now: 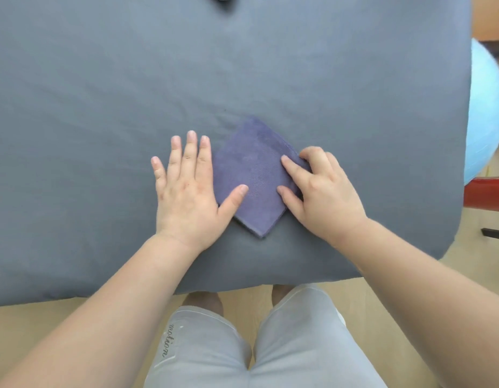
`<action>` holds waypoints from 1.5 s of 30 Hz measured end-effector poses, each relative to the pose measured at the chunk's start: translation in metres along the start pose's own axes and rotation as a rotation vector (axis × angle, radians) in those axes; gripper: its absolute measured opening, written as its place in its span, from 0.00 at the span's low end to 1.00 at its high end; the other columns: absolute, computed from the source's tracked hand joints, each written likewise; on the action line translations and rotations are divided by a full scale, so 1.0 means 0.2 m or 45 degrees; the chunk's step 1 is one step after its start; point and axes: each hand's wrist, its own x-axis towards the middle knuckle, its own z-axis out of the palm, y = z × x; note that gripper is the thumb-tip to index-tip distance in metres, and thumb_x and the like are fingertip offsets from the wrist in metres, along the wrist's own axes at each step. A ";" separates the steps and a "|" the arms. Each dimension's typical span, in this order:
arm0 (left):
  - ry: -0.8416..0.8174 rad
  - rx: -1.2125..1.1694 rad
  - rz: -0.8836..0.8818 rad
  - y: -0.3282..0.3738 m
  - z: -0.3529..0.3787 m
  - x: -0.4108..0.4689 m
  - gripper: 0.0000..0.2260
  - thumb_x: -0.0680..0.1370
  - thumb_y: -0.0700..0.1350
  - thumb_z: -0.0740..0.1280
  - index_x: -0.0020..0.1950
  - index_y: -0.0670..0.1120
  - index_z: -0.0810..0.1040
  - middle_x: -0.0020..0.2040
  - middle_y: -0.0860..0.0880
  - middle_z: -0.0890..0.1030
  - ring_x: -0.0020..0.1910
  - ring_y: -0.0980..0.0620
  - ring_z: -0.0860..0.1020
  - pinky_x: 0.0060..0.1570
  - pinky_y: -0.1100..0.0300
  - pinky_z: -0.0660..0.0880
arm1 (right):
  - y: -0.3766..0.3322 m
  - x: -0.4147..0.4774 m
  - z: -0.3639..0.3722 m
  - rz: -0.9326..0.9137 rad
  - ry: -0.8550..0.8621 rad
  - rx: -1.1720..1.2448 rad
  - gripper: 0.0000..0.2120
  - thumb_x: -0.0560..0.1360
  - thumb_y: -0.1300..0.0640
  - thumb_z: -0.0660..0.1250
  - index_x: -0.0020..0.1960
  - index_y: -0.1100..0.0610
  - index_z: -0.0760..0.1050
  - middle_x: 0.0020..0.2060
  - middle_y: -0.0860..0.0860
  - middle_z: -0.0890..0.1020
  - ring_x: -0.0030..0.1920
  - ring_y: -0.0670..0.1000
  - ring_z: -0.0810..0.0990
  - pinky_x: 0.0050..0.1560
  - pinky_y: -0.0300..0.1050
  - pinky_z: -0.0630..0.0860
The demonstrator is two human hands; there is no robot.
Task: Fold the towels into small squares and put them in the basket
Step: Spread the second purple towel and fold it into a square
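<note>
the small folded purple towel [254,175] looks like soft, matt terry under me, on a smooth grey cloth table cover [102,93].

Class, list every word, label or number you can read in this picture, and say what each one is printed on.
"motion": printed down the left leg of the shorts.
No other text can be read: the towel and the table cover are plain, and the red object at the right edge shows no legible writing.
</note>
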 end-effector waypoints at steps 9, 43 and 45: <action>-0.144 0.084 0.101 -0.04 -0.04 -0.01 0.45 0.73 0.70 0.61 0.82 0.47 0.50 0.82 0.46 0.48 0.81 0.44 0.45 0.77 0.39 0.45 | -0.25 -0.21 -0.10 0.210 -0.016 0.023 0.18 0.77 0.40 0.61 0.50 0.52 0.81 0.43 0.51 0.75 0.39 0.57 0.78 0.33 0.48 0.76; 0.478 0.043 0.583 -0.04 -0.05 0.18 0.16 0.73 0.47 0.68 0.58 0.40 0.80 0.61 0.42 0.81 0.58 0.39 0.79 0.54 0.46 0.71 | -0.11 0.16 -0.04 -0.119 0.379 -0.095 0.22 0.68 0.64 0.71 0.62 0.57 0.78 0.52 0.58 0.78 0.45 0.62 0.75 0.44 0.57 0.76; 0.389 0.055 0.532 -0.05 -0.01 0.10 0.25 0.75 0.53 0.68 0.68 0.41 0.76 0.71 0.41 0.74 0.69 0.39 0.73 0.67 0.39 0.66 | -0.11 0.12 0.00 -0.100 0.442 -0.068 0.19 0.70 0.66 0.67 0.60 0.58 0.77 0.54 0.60 0.79 0.48 0.63 0.76 0.46 0.58 0.77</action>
